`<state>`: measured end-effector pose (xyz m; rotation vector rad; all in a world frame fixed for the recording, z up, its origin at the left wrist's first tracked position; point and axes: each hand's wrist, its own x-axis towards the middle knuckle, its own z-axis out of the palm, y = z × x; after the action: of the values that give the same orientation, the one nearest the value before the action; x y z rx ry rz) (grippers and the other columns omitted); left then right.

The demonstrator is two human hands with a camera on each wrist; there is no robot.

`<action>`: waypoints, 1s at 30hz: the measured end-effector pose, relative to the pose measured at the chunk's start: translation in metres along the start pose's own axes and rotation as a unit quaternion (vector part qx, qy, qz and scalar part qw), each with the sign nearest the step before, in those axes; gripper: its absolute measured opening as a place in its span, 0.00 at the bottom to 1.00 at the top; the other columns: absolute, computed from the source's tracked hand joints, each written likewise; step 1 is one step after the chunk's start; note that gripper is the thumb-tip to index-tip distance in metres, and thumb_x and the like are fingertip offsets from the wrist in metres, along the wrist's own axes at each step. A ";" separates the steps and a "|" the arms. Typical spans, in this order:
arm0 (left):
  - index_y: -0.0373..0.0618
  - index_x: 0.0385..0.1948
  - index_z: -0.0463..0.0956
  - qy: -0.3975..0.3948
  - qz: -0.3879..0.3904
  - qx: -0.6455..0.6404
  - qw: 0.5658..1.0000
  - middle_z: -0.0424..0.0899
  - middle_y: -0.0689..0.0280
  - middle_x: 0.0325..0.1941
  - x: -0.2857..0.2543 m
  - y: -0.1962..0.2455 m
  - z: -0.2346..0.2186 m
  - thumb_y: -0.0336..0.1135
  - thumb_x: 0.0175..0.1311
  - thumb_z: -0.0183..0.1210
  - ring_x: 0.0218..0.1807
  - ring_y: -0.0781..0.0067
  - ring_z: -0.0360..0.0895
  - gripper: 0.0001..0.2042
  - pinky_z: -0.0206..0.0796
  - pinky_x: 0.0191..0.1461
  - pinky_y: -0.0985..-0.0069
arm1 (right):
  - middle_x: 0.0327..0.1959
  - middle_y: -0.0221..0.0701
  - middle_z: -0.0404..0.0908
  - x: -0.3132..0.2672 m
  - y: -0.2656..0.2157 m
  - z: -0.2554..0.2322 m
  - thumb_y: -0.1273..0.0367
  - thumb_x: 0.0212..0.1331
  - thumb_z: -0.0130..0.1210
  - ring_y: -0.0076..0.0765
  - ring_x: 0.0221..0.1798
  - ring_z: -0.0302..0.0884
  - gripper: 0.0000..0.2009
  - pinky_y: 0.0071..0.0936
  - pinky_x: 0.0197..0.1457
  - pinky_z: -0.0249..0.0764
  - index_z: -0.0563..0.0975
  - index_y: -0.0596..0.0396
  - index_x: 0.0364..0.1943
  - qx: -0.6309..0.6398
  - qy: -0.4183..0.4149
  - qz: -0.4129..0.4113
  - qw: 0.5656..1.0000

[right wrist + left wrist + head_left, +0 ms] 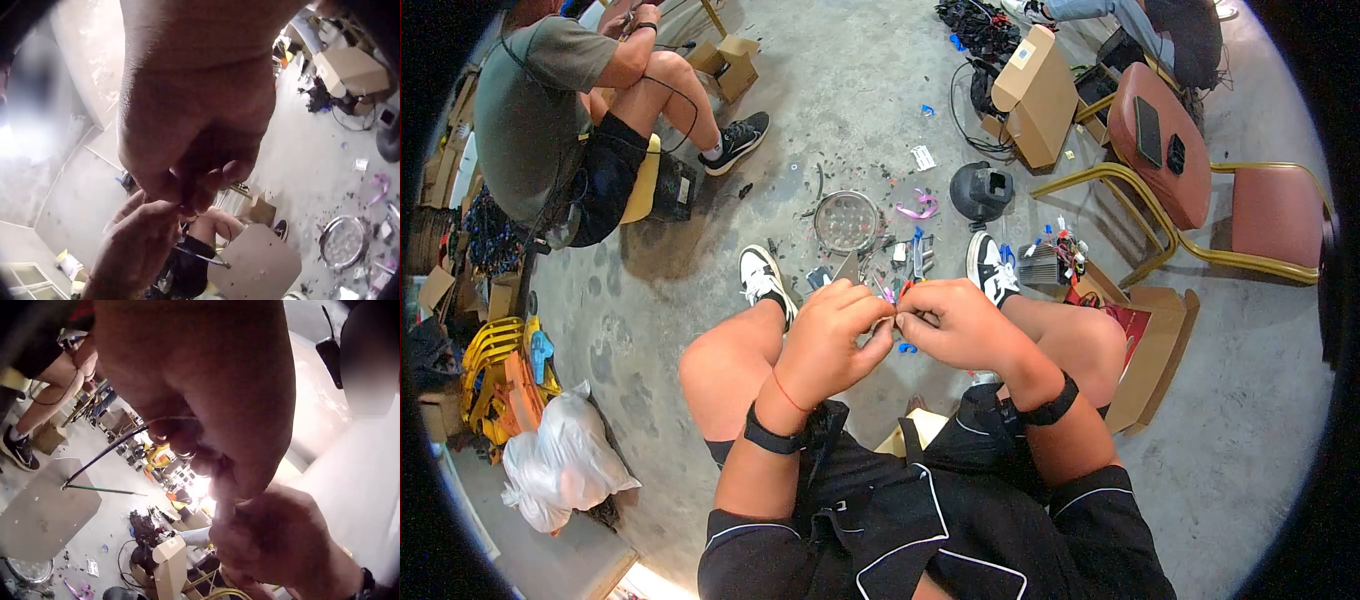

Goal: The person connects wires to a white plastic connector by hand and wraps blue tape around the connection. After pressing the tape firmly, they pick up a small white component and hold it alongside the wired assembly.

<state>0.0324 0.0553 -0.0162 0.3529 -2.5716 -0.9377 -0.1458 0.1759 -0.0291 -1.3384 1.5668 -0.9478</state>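
Observation:
My left hand and right hand meet fingertip to fingertip above the floor, between the knees. A thin dark wire runs into the curled fingers of the left hand. Both hands pinch at the same spot, and the wire's end is hidden among the fingertips. The wire's other end joins the corner of a flat grey plate, which hangs beyond the left hand. From that same corner a short green wire sticks out. In the right wrist view, the plate shows past the left hand's fingers.
On the floor ahead are a round metal dish, blue-handled pliers, purple scraps and a black helmet-like shell. An open cardboard box and chairs stand right. Another person sits at left.

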 end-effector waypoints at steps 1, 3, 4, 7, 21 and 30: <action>0.41 0.31 0.81 0.004 -0.033 -0.042 0.999 0.80 0.62 0.28 -0.001 -0.001 -0.002 0.26 0.55 0.67 0.31 0.61 0.75 0.05 0.67 0.36 0.67 | 0.31 0.40 0.82 0.000 -0.001 -0.001 0.69 0.58 0.61 0.48 0.36 0.83 0.08 0.39 0.40 0.79 0.83 0.57 0.38 -0.042 0.020 -0.061 0.997; 0.40 0.31 0.81 0.009 -0.068 -0.083 0.994 0.80 0.62 0.29 -0.002 0.000 -0.005 0.26 0.56 0.66 0.31 0.64 0.75 0.04 0.67 0.36 0.68 | 0.32 0.39 0.82 -0.002 0.000 -0.002 0.70 0.58 0.62 0.47 0.38 0.83 0.08 0.39 0.41 0.79 0.82 0.57 0.39 -0.061 0.049 -0.107 0.991; 0.39 0.32 0.82 0.012 -0.091 -0.116 0.989 0.80 0.62 0.29 -0.002 0.001 -0.006 0.26 0.57 0.66 0.31 0.65 0.76 0.04 0.68 0.36 0.70 | 0.33 0.38 0.82 -0.002 0.000 -0.003 0.71 0.58 0.62 0.47 0.39 0.83 0.08 0.39 0.42 0.79 0.82 0.57 0.41 -0.080 0.080 -0.152 0.982; 0.38 0.33 0.82 0.016 -0.122 -0.163 0.979 0.81 0.62 0.29 -0.002 0.003 -0.006 0.26 0.59 0.66 0.32 0.68 0.77 0.04 0.69 0.37 0.72 | 0.35 0.37 0.81 -0.002 -0.001 -0.005 0.72 0.55 0.64 0.46 0.40 0.82 0.10 0.39 0.41 0.80 0.81 0.55 0.41 -0.142 0.085 -0.192 0.967; 0.39 0.35 0.83 -0.013 -0.098 -0.122 0.988 0.82 0.62 0.30 -0.001 0.002 -0.005 0.27 0.61 0.67 0.32 0.66 0.79 0.04 0.70 0.36 0.72 | 0.32 0.35 0.78 -0.001 0.000 0.002 0.73 0.49 0.66 0.46 0.36 0.80 0.08 0.41 0.37 0.78 0.78 0.54 0.33 -0.214 0.122 -0.239 0.939; 0.39 0.38 0.84 -0.027 -0.147 -0.154 0.977 0.86 0.58 0.35 -0.003 0.003 -0.009 0.30 0.61 0.70 0.37 0.58 0.83 0.07 0.74 0.41 0.67 | 0.27 0.34 0.79 0.002 0.005 0.004 0.79 0.45 0.64 0.44 0.31 0.79 0.07 0.37 0.33 0.74 0.81 0.55 0.30 -0.098 0.116 -0.220 0.964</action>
<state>0.0389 0.0537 -0.0088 0.6356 -2.4065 -1.4467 -0.1435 0.1747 -0.0356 -1.8182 1.5988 -1.2819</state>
